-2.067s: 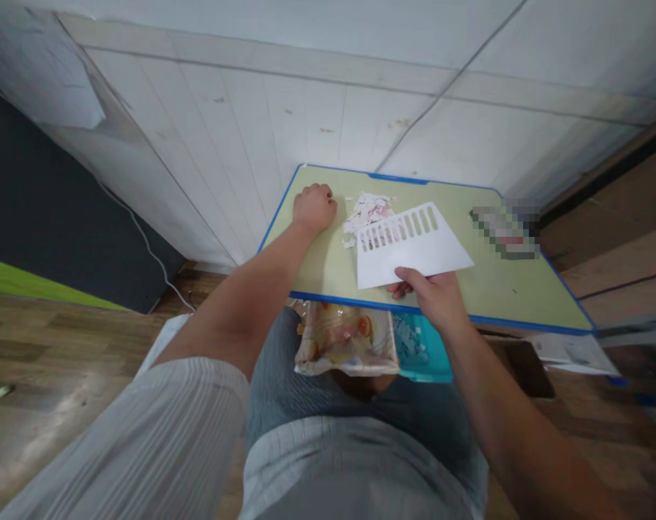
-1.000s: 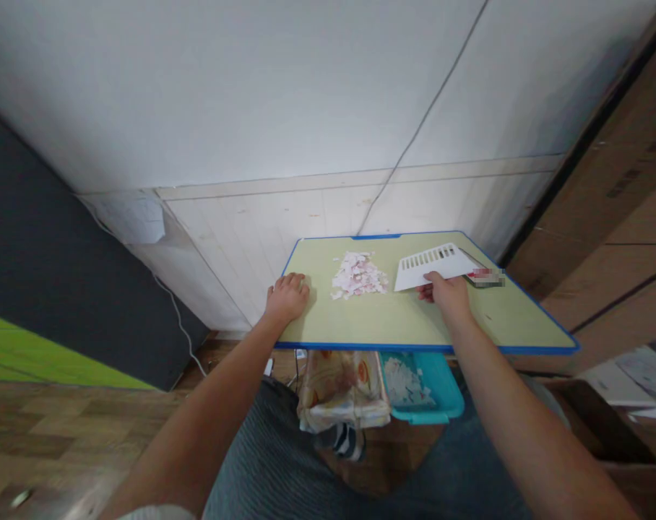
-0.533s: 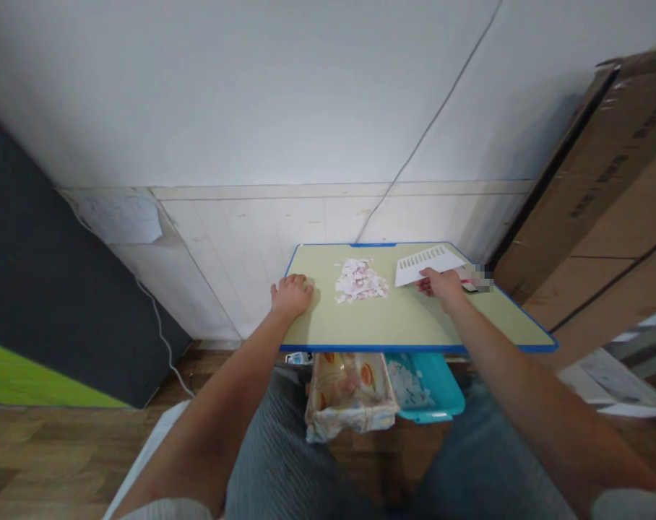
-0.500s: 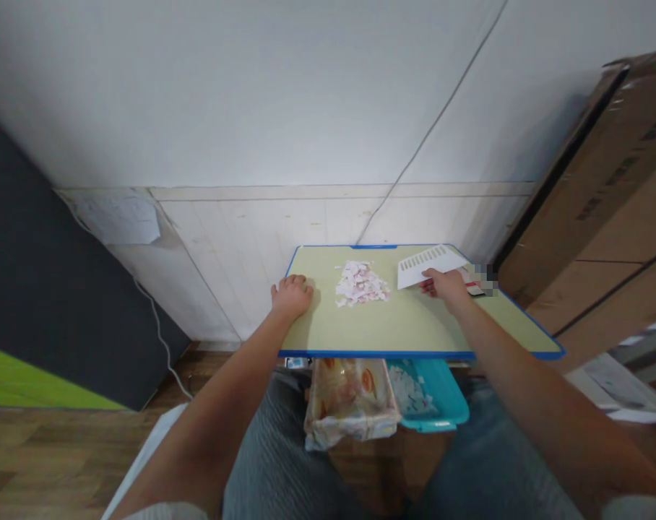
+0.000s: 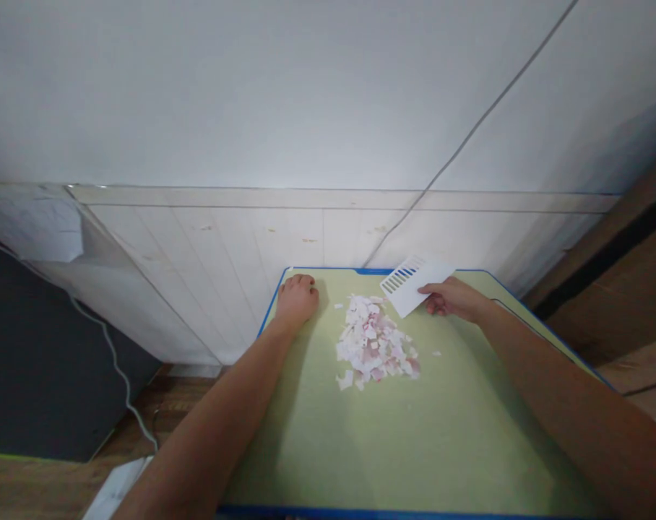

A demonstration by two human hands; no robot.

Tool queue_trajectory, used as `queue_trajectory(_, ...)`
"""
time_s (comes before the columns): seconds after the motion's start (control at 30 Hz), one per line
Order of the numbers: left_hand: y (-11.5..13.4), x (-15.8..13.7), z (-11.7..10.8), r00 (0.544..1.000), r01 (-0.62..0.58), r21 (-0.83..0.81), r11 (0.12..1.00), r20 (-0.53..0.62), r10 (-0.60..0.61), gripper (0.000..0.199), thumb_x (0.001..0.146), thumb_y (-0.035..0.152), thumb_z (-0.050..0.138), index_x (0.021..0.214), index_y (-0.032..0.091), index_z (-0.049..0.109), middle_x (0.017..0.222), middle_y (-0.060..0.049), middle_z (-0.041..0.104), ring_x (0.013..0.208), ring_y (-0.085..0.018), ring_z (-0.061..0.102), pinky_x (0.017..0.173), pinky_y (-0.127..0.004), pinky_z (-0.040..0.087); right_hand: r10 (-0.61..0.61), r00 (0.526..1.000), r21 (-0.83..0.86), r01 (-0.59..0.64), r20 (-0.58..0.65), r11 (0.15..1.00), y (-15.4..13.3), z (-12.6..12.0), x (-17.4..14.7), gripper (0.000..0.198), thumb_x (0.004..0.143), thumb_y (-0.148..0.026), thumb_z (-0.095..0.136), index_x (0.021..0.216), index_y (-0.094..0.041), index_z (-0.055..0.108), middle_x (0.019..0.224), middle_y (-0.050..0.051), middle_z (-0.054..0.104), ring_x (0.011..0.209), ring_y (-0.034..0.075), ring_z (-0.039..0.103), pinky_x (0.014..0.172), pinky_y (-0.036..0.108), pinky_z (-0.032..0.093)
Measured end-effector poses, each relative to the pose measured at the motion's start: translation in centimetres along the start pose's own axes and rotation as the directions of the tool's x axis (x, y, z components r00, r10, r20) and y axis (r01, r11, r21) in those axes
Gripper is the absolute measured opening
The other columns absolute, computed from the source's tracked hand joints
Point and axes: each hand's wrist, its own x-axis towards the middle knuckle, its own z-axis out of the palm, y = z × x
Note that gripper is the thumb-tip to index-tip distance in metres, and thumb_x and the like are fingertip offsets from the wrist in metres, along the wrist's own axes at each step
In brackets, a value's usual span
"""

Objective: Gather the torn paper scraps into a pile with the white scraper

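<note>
My right hand (image 5: 451, 299) pinches a flat white sheet (image 5: 423, 285) with a row of slots cut along its left end. The sheet is tilted above the far right part of the table. To its lower left, a loose heap of torn white and pinkish paper scraps (image 5: 374, 343) lies mid-table. My left hand (image 5: 297, 297) rests on the tabletop by its left edge, fingers apart and slightly bent, holding nothing. Neither hand touches the heap.
The pale green table (image 5: 415, 440) has a blue rim and stands against the white wall (image 5: 225, 274). A grey cable (image 5: 469, 137) runs down the wall behind it. Cardboard boxes (image 5: 620, 303) stand at the right, and a dark panel (image 5: 29, 368) at the left.
My view has moved closer over the table, so the bins below it are out of sight. The slotted sheet has turned, its slotted end now pointing left near the heap. My left hand stays at the edge.
</note>
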Motion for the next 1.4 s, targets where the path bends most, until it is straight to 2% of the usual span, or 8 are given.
queue_trajectory(0.27,-0.7,0.3,0.8,0.999,0.001,-0.141,0.990,-0.036,-0.006,0.050,0.096,0.006,0.049,0.137,0.015,0.077,0.147,-0.015,0.076,0.143,-0.033,0.068,0.127,-0.048,0.050,-0.015,0.931,-0.099,0.055,0.366,0.994,-0.8,3.6,0.7,0.033,0.070,-0.036,0.097,0.087,-0.014,0.079,0.063,0.007,0.076,0.044,0.012,0.061,0.039,0.020,0.040)
queue_trajectory(0.53,-0.5,0.7,1.0,0.993,0.037,-0.229,0.973,-0.102,-0.062,0.046,0.094,0.006,0.051,0.130,0.019,0.078,0.140,-0.015,0.078,0.139,-0.032,0.069,0.123,-0.045,0.053,-0.121,0.890,-0.195,0.227,0.440,0.954,-2.5,6.8,-5.5,0.039,0.075,-0.051,0.094,0.071,-0.016,0.076,0.055,0.009,0.072,0.046,0.015,0.063,0.045,0.025,0.045)
queue_trajectory(0.63,-0.4,0.9,1.2,0.989,0.036,-0.229,0.973,-0.130,-0.067,0.045,0.094,0.007,0.052,0.128,0.020,0.079,0.139,-0.014,0.078,0.138,-0.032,0.069,0.122,-0.045,0.053,-0.150,0.919,-0.268,0.258,0.366,0.928,-2.7,6.7,-7.7,0.039,0.074,-0.051,0.093,0.065,-0.017,0.076,0.055,0.010,0.072,0.045,0.015,0.062,0.046,0.026,0.047)
queue_trajectory(0.73,-0.2,1.0,1.3,0.991,0.038,-0.208,0.977,-0.117,-0.064,0.043,0.094,0.008,0.052,0.126,0.020,0.080,0.139,-0.015,0.078,0.137,-0.032,0.069,0.123,-0.045,0.052,-0.250,0.956,-0.246,0.282,0.154,0.927,-2.5,5.4,-9.4,0.038,0.071,-0.050,0.092,0.058,-0.020,0.073,0.055,0.009,0.072,0.046,0.016,0.063,0.047,0.027,0.049)
queue_trajectory(0.87,-0.3,1.1,1.2,0.994,0.043,-0.174,0.984,-0.094,-0.060,0.043,0.096,0.008,0.051,0.127,0.017,0.080,0.138,-0.017,0.078,0.136,-0.032,0.070,0.123,-0.045,0.052,-0.356,0.934,-0.248,0.338,-0.031,0.908,-1.1,4.7,-11.4,0.037,0.074,-0.052,0.091,0.062,-0.020,0.075,0.061,0.010,0.075,0.048,0.019,0.065,0.047,0.031,0.055)
queue_trajectory(1.0,-0.5,1.1,1.3,0.992,0.044,-0.161,0.986,-0.112,-0.062,0.042,0.096,0.008,0.050,0.124,0.015,0.080,0.137,-0.020,0.078,0.136,-0.034,0.069,0.124,-0.046,0.051,-0.444,0.896,-0.270,0.420,-0.030,0.866,0.3,6.2,-12.6,0.029,0.078,-0.047,0.086,0.068,-0.023,0.075,0.063,0.009,0.076,0.050,0.021,0.067,0.052,0.034,0.059)
queue_trajectory(1.17,-0.7,1.1,1.1,0.984,0.109,-0.262,0.959,-0.111,-0.142,0.038,0.094,0.008,0.051,0.116,0.020,0.080,0.137,-0.014,0.080,0.133,-0.029,0.071,0.123,-0.041,0.052,-0.428,0.892,-0.354,0.450,0.144,0.820,1.7,8.0,-12.8,0.037,0.089,-0.044,0.069,0.057,-0.026,0.070,0.062,0.009,0.077,0.060,0.024,0.074,0.072,0.038,0.066)
queue_trajectory(1.4,-1.0,1.2,1.0,0.979,0.122,-0.274,0.954,-0.122,-0.160,0.038,0.092,0.010,0.051,0.114,0.022,0.080,0.134,-0.010,0.081,0.128,-0.026,0.072,0.119,-0.039,0.054,-0.409,0.913,-0.376,0.379,0.000,0.846,1.7,5.9,-11.7,0.035,0.092,-0.042,0.071,0.060,-0.028,0.069,0.063,0.004,0.075,0.060,0.024,0.072,0.073,0.039,0.063)
